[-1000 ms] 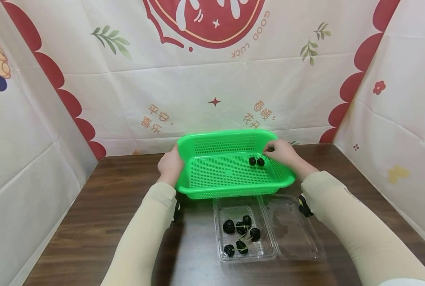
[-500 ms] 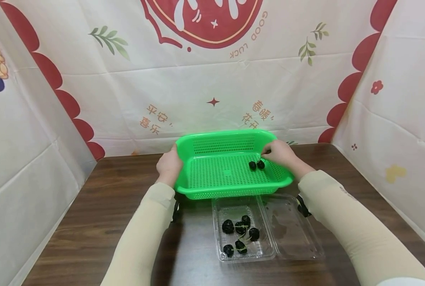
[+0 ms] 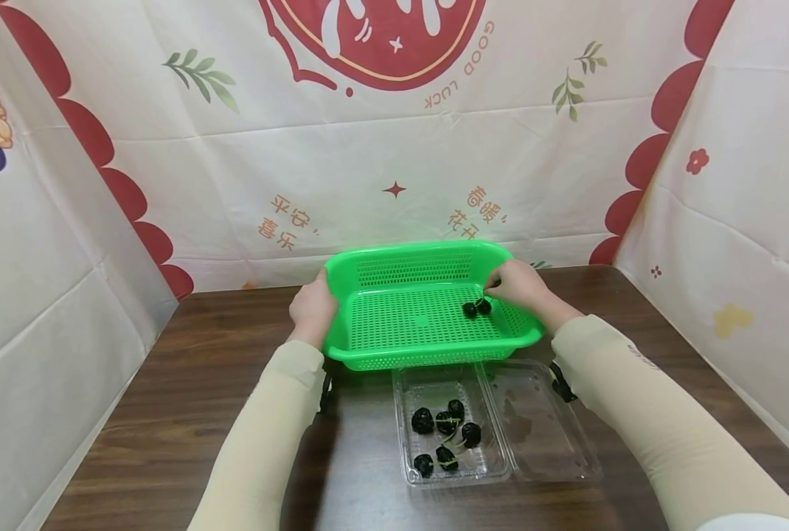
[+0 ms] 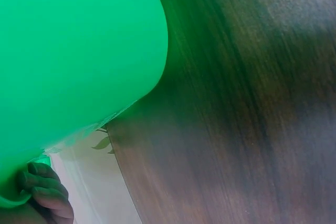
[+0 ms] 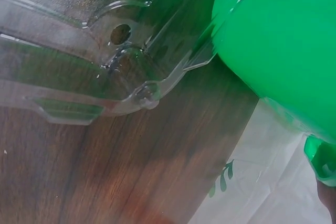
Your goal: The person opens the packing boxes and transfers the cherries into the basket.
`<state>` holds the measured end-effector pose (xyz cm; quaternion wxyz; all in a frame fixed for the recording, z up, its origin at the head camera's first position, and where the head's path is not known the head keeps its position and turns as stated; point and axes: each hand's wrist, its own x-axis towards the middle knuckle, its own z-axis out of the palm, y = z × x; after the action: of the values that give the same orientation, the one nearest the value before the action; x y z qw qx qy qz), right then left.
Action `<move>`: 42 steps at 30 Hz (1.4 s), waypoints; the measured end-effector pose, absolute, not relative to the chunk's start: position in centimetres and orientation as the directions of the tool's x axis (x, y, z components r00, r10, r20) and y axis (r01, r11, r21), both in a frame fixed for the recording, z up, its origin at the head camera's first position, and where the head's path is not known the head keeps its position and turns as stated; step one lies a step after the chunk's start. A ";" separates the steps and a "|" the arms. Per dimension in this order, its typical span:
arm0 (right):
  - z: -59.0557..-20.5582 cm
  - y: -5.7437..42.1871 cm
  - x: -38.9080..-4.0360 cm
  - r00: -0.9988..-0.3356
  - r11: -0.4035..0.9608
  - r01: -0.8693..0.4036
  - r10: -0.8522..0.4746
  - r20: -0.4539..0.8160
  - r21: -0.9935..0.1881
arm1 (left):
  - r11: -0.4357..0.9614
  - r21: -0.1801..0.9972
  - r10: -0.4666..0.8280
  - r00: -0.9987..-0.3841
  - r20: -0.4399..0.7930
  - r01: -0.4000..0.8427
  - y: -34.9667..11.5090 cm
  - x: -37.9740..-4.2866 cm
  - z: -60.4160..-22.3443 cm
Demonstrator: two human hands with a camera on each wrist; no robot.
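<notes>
My left hand (image 3: 313, 308) grips the left rim of a green plastic basket (image 3: 394, 313). Its fingers (image 4: 50, 195) curl round the rim in the left wrist view. Over the right side of the basket, my right hand (image 3: 519, 284) pinches the stems of a pair of dark cherries (image 3: 484, 307). The pair hangs low by the basket's perforated floor; whether both touch it I cannot tell. The right fingertips are mostly hidden in the right wrist view. Several more dark cherries (image 3: 423, 420) with green stems lie in a clear plastic box (image 3: 404, 450) in front of the basket.
The box's clear lid (image 3: 547, 435) lies folded open to the right, under my right forearm. All stands on a dark wooden table (image 3: 222, 369). A white printed cloth (image 3: 341, 169) hangs behind and along both sides.
The cherry pair has come down slightly towards the basket floor, with my right hand staying almost in place. My left hand keeps its grip on the rim. The head view has shifted slightly.
</notes>
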<state>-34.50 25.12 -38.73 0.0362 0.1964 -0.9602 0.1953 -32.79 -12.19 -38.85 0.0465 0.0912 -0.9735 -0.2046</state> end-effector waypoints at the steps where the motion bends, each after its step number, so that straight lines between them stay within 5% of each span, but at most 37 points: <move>1: -38.7 25.1 -34.5 -0.921 0.848 -0.388 -0.360 0.146 -0.359 | 0.900 0.406 -0.195 -0.979 0.053 -0.157 -12.2 -32.8 -38.9; 42: -38.5 24.7 -34.5 -0.938 0.875 -0.347 -0.323 0.128 -0.339 | 0.901 0.404 -0.194 -0.980 0.051 -0.158 -12.3 -33.0 -38.9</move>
<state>-34.50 24.70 -38.49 0.0337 0.1731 -0.9675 0.1810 -32.97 -12.30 -38.95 0.0448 0.0903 -0.9739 -0.2031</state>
